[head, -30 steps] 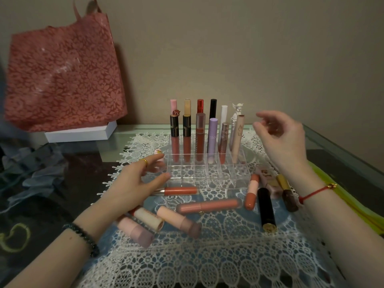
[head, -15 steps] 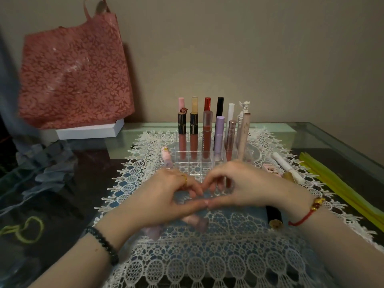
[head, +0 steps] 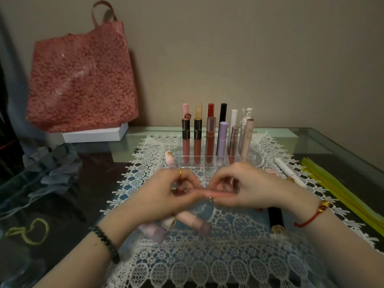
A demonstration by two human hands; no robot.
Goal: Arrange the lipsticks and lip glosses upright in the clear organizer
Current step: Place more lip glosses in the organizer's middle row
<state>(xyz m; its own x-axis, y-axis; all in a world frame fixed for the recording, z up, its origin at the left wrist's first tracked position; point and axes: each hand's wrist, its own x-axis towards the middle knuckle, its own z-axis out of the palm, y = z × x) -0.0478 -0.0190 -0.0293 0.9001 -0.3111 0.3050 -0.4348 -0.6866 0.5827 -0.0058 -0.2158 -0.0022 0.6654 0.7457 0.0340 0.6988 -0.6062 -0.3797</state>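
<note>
The clear organizer [head: 204,170] stands on a white lace mat, with several lipsticks and glosses upright in its two back rows [head: 209,140]. In front of it my left hand [head: 164,194] and my right hand [head: 249,187] meet over the mat. My right hand pinches a long peach lip gloss tube [head: 216,194] that lies level. My left hand's fingertips close on a reddish tube [head: 178,191], mostly hidden. Pink and cream lipsticks [head: 187,222] lie under my left hand. A black lipstick [head: 276,219] lies under my right wrist.
A pink tube [head: 170,161] lies left of the organizer, a white pencil [head: 287,170] to its right. A red floral bag [head: 83,80] on a white box leans against the wall at the back left. Yellow strips [head: 340,188] lie along the glass table's right side.
Both hands came down from beside the organizer to the loose tubes on the mat. Now the peach gloss is lifted level between my fingertips.
</note>
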